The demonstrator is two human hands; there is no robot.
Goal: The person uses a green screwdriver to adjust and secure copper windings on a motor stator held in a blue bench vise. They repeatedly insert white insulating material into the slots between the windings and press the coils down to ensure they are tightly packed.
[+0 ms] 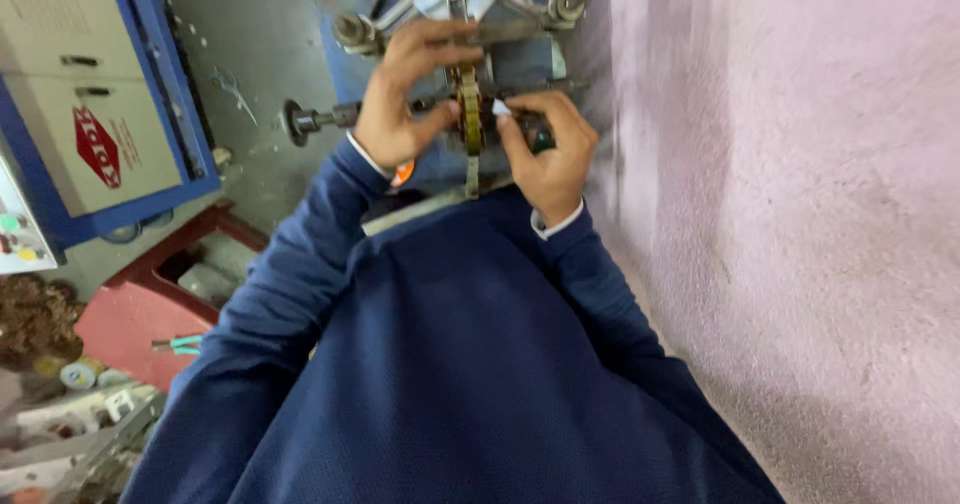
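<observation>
The left hand grips the machine's far bar while the right hand pinches a small white-tipped piece beside the brass-coloured wheel; steady, square alignment seems best.

Grey concrete floor carries a blue-edged cabinet, a red stool, scissors, and tape rolls.

Winding machine: your view cuts its top off at the frame's edge.
Left hand: covers the shaft's middle.
Right hand: its grasp hidden, blurred.
</observation>
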